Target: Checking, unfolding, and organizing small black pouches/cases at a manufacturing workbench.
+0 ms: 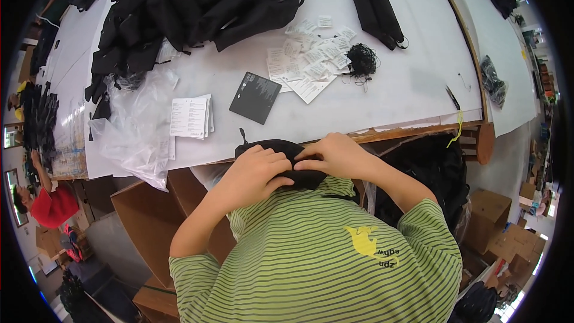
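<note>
At the near table edge, close to my body, I hold a black fabric item with a small dark pull tab sticking up at its left end. My left hand is closed over its left part, fingers bent on the cloth. From the other side my right hand pinches the cloth between thumb and fingers. Both hands partly cover the item, so its exact kind is hidden. Just beyond lie a dark grey card and a stack of white printed cards.
Black fabric goods heap at the far left, above a clear plastic bag. White labels, black cords and a folded black piece lie farther off. Snips rest right. Cardboard boxes stand below; a person in red is left.
</note>
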Demonstrator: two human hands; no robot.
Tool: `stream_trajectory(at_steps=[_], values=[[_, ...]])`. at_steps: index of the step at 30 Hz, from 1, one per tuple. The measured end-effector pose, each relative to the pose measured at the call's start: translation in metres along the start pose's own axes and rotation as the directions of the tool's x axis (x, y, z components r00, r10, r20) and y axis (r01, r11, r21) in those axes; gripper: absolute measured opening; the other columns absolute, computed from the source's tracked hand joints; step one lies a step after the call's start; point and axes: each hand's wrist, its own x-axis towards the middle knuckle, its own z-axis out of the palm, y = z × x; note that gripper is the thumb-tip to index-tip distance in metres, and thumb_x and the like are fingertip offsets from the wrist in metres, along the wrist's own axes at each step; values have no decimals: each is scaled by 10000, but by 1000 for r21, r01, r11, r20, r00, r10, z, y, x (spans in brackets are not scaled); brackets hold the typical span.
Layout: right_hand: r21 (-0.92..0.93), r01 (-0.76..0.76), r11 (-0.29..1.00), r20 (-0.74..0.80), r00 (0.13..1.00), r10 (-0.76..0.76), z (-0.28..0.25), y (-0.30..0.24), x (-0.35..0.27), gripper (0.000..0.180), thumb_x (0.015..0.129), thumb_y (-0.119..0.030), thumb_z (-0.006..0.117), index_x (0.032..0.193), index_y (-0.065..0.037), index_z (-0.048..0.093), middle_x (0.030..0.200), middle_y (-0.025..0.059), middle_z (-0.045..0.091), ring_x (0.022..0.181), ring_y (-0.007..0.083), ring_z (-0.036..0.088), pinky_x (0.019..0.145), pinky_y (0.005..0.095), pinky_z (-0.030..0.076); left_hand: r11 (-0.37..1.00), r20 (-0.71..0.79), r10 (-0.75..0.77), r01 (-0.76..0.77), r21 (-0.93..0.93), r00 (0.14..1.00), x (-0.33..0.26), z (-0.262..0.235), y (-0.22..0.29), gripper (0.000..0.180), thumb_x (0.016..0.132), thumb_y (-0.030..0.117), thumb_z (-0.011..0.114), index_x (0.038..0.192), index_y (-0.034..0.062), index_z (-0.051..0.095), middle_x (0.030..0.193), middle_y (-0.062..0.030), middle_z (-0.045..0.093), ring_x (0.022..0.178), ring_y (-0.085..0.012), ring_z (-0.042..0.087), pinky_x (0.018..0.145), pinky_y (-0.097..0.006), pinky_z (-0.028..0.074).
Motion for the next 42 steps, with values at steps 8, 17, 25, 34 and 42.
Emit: stream_trajectory(at_steps=[8,17,25,34,42], values=[[140,-116,983,164,982,92,-13,0,-12,310,742,-344,766,882,-73,712,476,50,442,441,204,432,486,319,356,950,-68,-156,131,-283,985,73,-16,-63,286,882,305,620,977,35,628,856,-109,638,777,-231,580,736,-330,462],[-62,12,998,-21,1000,-13,-32,-4,-29,213,765,-294,729,844,-96,734,629,105,640,567,278,607,566,346,476,930,-510,98,103,352,855,149,-1,-113,332,794,173,698,1082,58,578,976,-99,625,962,-288,549,856,-361,439],[-276,-5,961,-169,985,-43,-65,-19,-21,153,739,-238,732,834,-118,741,639,87,647,545,255,599,525,319,457,991,-251,117,-128,-29,961,61,-45,-14,195,786,211,723,907,69,663,948,-28,641,1028,-223,511,932,-341,358],[-285,35,958,-472,865,-172,-63,-39,0,140,748,-233,737,850,-137,736,567,61,608,500,241,580,490,326,440,794,-735,-390,-201,-573,555,16,-4,-26,694,747,271,779,1321,89,433,1337,-113,439,1237,-275,408,1053,-389,305],[138,163,977,-573,818,-56,-37,-55,14,179,767,-181,756,908,-74,731,516,30,567,420,103,440,439,237,341,74,-447,-696,-563,-823,562,34,20,-15,555,843,196,689,1313,49,433,1191,-75,557,1100,-210,554,967,-374,455]])
